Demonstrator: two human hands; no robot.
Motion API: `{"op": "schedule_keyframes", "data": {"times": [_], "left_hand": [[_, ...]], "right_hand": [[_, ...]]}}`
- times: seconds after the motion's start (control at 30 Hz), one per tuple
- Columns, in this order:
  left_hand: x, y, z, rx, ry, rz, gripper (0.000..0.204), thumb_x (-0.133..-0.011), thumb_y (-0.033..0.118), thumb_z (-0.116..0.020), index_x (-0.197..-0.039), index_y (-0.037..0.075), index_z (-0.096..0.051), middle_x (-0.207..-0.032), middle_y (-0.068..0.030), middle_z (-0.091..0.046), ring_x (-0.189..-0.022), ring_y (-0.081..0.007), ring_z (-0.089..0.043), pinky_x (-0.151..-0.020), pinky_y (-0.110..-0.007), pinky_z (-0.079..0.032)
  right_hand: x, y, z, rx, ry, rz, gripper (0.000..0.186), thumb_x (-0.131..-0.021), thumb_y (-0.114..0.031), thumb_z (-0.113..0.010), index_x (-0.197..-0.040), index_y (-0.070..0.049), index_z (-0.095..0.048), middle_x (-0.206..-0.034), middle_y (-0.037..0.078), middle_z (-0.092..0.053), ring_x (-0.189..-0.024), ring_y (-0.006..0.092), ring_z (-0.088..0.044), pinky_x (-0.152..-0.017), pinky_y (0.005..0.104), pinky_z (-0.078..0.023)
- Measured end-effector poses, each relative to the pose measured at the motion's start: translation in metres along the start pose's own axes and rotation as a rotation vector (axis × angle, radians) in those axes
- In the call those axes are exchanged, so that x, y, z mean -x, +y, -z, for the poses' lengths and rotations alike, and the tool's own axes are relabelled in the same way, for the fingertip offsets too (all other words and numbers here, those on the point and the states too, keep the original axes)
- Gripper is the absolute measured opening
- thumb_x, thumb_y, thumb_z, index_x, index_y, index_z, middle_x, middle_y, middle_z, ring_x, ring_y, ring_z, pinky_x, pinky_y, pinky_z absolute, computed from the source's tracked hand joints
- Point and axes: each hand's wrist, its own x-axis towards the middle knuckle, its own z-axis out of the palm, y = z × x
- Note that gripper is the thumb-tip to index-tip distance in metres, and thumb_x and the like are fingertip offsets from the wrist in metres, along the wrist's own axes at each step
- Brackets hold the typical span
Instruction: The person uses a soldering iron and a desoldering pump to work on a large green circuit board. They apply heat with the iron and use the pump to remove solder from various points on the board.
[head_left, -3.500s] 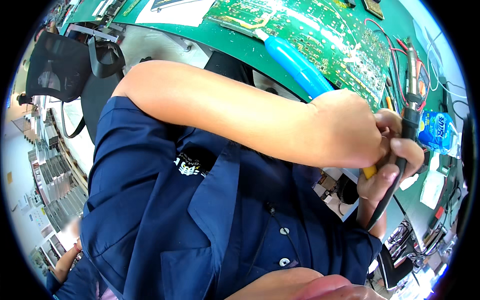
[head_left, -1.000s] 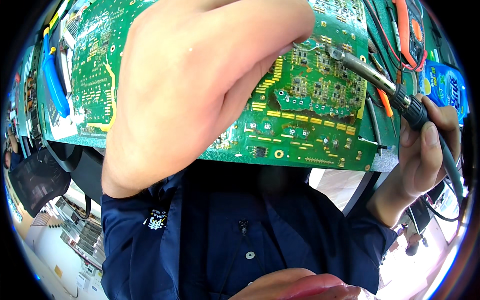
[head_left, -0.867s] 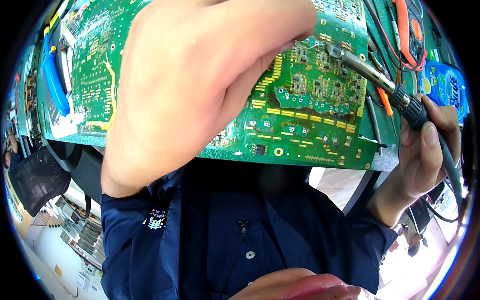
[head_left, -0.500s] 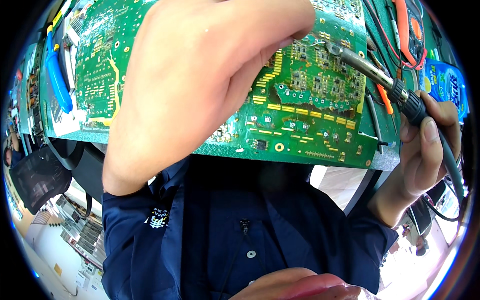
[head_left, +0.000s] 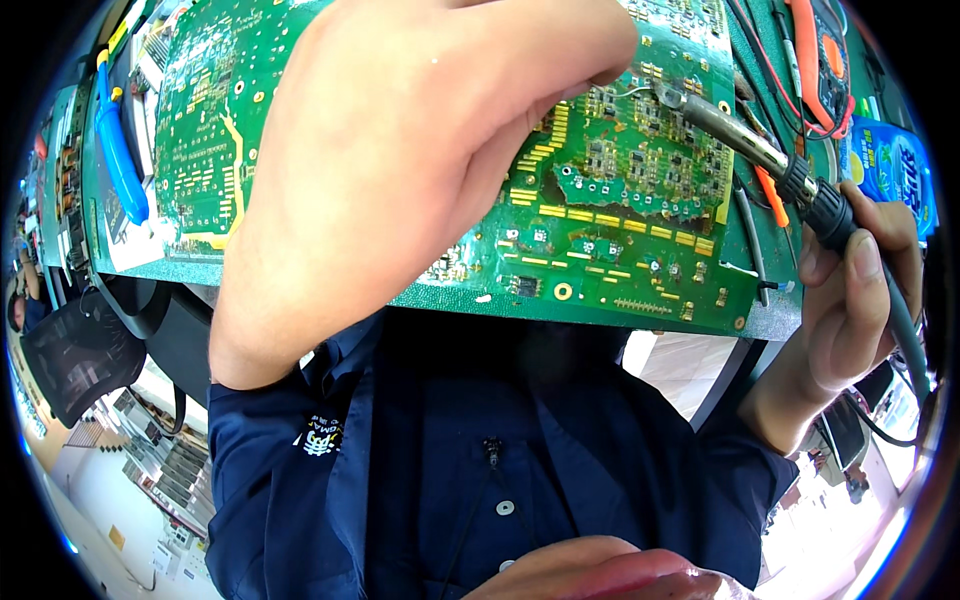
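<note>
Under the left hand (head_left: 415, 130), a circuit board (head_left: 600, 258) is showing green dashed with gold, while the soldering iron (head_left: 742, 136) in the right hand (head_left: 845, 315) is gleaming silver and dark grey, and beyond that hand a multimeter (head_left: 808, 40) is showing orange-red.

Back of the left grip (head_left: 410, 150) hides a broad strip of circuit board (head_left: 640, 190) and, from my end, most fingers pinching the fine wire (head_left: 636, 91). Wire's contact with the soldering iron (head_left: 740, 135): too small to tell. Multimeter (head_left: 825, 65) cropped at top.
</note>
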Motion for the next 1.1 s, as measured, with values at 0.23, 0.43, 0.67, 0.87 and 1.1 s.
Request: {"op": "schedule_keyframes", "data": {"times": [0.23,0.43,0.67,0.87,1.1], "left_hand": [[0.0008,0.0003,-0.0005,0.001,-0.001,-0.001,0.014,-0.07,-0.005,-0.059,-0.082,0.002,-0.059,-0.082,-0.0076,-0.058,-0.069,-0.0202,-0.055,-0.06,-0.026,-0.042],[0.0008,-0.0002,-0.0003,0.001,-0.003,-0.002,0.014,-0.07,-0.005,-0.059,-0.082,0.002,-0.059,-0.082,-0.0079,-0.058,-0.069,-0.0206,-0.055,-0.06,-0.027,-0.042],[0.0011,-0.0005,-0.0002,-0.001,0.001,-0.003,0.014,-0.07,-0.005,-0.059,-0.082,0.002,-0.059,-0.082,-0.0081,-0.058,-0.069,-0.021,-0.055,-0.06,-0.027,-0.043],[0.002,-0.0007,-0.0017,-0.003,0.0,-0.003,0.014,-0.07,-0.005,-0.058,-0.083,0.002,-0.059,-0.082,-0.0084,-0.058,-0.069,-0.0215,-0.055,-0.06,-0.027,-0.043],[0.002,-0.0003,-0.0016,-0.001,-0.002,-0.004,0.014,-0.07,-0.004,-0.058,-0.083,0.002,-0.059,-0.082,-0.0086,-0.057,-0.069,-0.0219,-0.055,-0.06,-0.028,-0.043]], "right_hand": [[-0.0005,-0.0037,-0.007,0.006,0.023,0.015,0.034,-0.083,-0.012,-0.045,-0.102,0.014,-0.053,-0.074,0.011,-0.048,-0.056,0.0117,-0.047,-0.053,0.0237,-0.038],[0.0016,-0.0044,-0.0078,0.058,0.053,0.009,0.034,-0.081,-0.012,-0.045,-0.101,0.014,-0.053,-0.073,0.011,-0.048,-0.055,0.0123,-0.047,-0.051,0.0235,-0.037],[0.0019,-0.0013,-0.0056,0.096,0.055,0.035,0.033,-0.082,-0.012,-0.046,-0.101,0.014,-0.054,-0.071,0.01,-0.047,-0.054,0.0125,-0.046,-0.05,0.0241,-0.037],[0.0006,-0.0042,-0.0092,0.056,0.04,0.047,0.034,-0.082,-0.013,-0.046,-0.101,0.014,-0.054,-0.071,0.01,-0.047,-0.054,0.0126,-0.046,-0.049,0.0239,-0.037],[-0.0009,-0.0028,-0.0064,0.079,0.062,0.01,0.033,-0.082,-0.012,-0.046,-0.101,0.015,-0.054,-0.071,0.01,-0.047,-0.054,0.0129,-0.047,-0.051,0.0241,-0.036]]}}
